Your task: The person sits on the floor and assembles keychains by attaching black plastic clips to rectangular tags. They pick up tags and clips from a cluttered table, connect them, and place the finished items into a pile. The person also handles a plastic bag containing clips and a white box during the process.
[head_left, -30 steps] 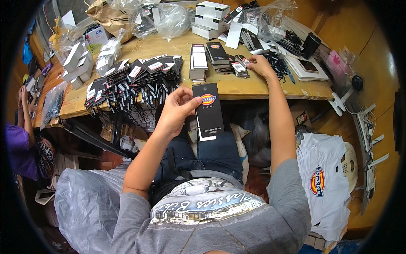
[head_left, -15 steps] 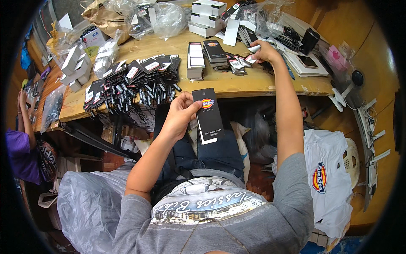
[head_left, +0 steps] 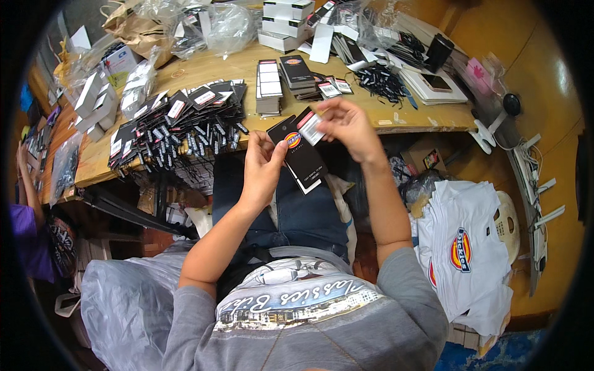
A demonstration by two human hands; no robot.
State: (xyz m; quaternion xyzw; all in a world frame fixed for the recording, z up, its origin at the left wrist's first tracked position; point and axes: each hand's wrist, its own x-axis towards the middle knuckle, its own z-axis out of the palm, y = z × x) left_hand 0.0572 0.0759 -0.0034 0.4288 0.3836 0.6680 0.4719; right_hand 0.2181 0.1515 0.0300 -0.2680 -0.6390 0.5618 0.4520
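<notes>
My left hand point(head_left: 263, 166) grips a black card hang tag point(head_left: 302, 156) with a round logo, held just below the edge of the wooden table point(head_left: 241, 68). My right hand point(head_left: 348, 127) pinches a small white-and-red sticker label point(head_left: 311, 128) at the tag's upper right corner. Both hands meet over my lap, above dark jeans. A spread of finished black tags with white labels point(head_left: 179, 120) lies on the table to the left of my hands.
Stacks of black tags point(head_left: 297, 71) and white labels point(head_left: 270, 80) sit on the table ahead, with white boxes point(head_left: 283, 15), plastic bags and a phone point(head_left: 437, 82) beyond. Folded white shirts point(head_left: 461, 253) pile up at my right. Another person's arm point(head_left: 28, 185) shows at far left.
My right hand came back from the far table with a small label and now holds it against the black tag. My left hand stayed with the tag, tilting it slightly.
</notes>
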